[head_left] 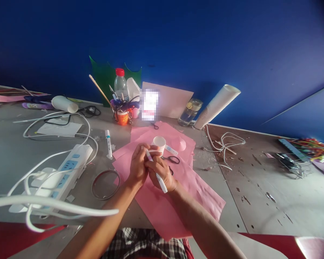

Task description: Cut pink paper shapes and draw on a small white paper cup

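Observation:
My right hand (161, 172) is closed around a white marker (161, 183) with a pink band, which slants across the fingers. Against it, my left hand (138, 163) has its fingers curled in at the marker's upper end; what they grip is hidden. Just beyond the fingertips is a short white paper cup (159, 142), and I cannot tell whether a hand touches it. Both hands are over pink paper sheets (178, 212). Dark-handled scissors (174, 159) lie partly hidden by my right hand. A white tube-like stick (171, 150) and a pink paper cone (179, 144) lie behind.
A tape roll (106, 184), another marker (108, 144) and a power strip (67, 169) with looping white cables lie to the left. At the back stand a lit phone (149, 104), an orange cup (121, 118), a glass jar (190, 112) and stacked paper cups (217, 107).

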A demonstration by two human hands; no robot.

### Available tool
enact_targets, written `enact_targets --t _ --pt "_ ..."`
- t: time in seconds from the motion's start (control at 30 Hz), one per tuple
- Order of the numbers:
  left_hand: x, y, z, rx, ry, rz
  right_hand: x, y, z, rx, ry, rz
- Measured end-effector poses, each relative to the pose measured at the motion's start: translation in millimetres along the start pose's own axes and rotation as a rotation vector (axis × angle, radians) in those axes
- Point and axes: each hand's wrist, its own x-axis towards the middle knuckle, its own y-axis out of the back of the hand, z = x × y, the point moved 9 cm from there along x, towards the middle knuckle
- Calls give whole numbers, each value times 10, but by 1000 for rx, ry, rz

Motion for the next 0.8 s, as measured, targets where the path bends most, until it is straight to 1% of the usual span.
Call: enact_targets --t 0.07,0.1,0.17,0.2,0.27,0.3,0.33,0.37,0.4,0.43,0.47,0.53,0.63,0.7,0.77,0.8 --pt "9 -10 10 42 -23 -27 24 56 -39 -19 3 10" --pt "25 3 38 70 -60 -28 39 106 -60 -32 10 27" --pt "75 94 168 159 -195 15 66 251 -66 -83 3 91" --pt "96 170 279 241 -298 66 70 352 -41 -117 -11 147" --pt "109 308 536 517 -519 189 50 573 95 -206 -86 267" --pt "99 385 663 672 -613 285 23 684 204 -269 -149 322" --pt "95 442 764 833 -672 369 -3 752 354 -346 -240 319" --pt "121 475 819 1011 -672 417 -36 807 514 -428 -332 295" --pt "165 504 840 1187 -629 443 -87 874 680 -510 -433 279" --pt "193 553 861 1335 -574 493 -151 942 845 -581 -539 261" --pt "221 596 863 1460 -507 520 -219 1008 989 -642 -631 247" --pt "251 673 852 1630 -384 553 -364 1110 1236 -734 -802 199" --pt "283 752 792 1749 -255 541 -561 1160 1497 -784 -993 95" --pt "309 787 735 1795 -197 510 -679 1115 1633 -760 -1094 -6" --pt "328 802 700 1836 -178 488 -765 1045 1724 -721 -1160 -95" --pt "333 804 695 1850 -182 483 -790 1016 1750 -704 -1179 -118"
